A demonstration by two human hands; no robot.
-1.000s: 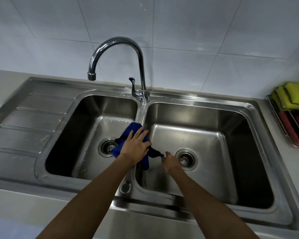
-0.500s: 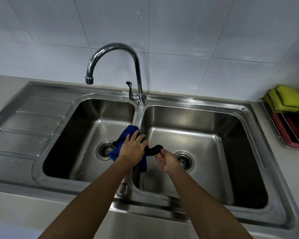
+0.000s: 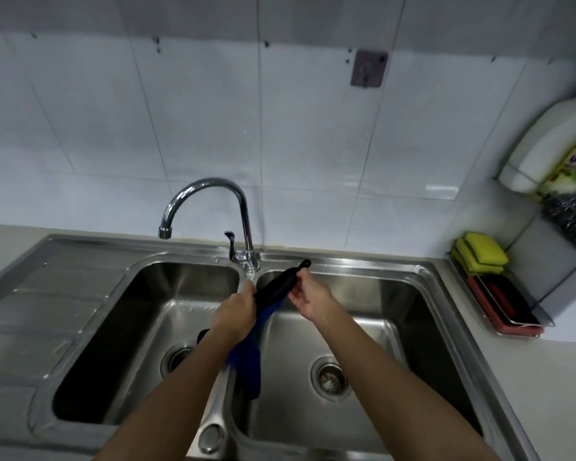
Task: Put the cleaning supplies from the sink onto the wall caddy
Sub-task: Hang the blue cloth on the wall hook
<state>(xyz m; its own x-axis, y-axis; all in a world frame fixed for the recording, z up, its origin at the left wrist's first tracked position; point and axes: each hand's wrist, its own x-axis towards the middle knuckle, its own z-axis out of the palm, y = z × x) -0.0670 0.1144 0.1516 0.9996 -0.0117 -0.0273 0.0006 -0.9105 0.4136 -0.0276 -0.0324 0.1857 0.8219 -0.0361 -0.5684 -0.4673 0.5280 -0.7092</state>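
Currently: blue cleaning cloth (image 3: 246,354) with a black looped end, held above the sink (image 3: 346,261) divider, probably to free the loop for hanging. Left hand (image 3: 235,314) clamped round its middle, forearm outstretched. Right hand (image 3: 308,296) pinches the black end, fingers curled. Wall caddy (image 3: 546,174) well apart, rightward.

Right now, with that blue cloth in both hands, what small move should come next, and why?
Probably lift the cloth clear of the sink and swing it right toward the wall caddy. The left hand grips its middle, the right hand pinches its black end, and its tail hangs down into the sink.
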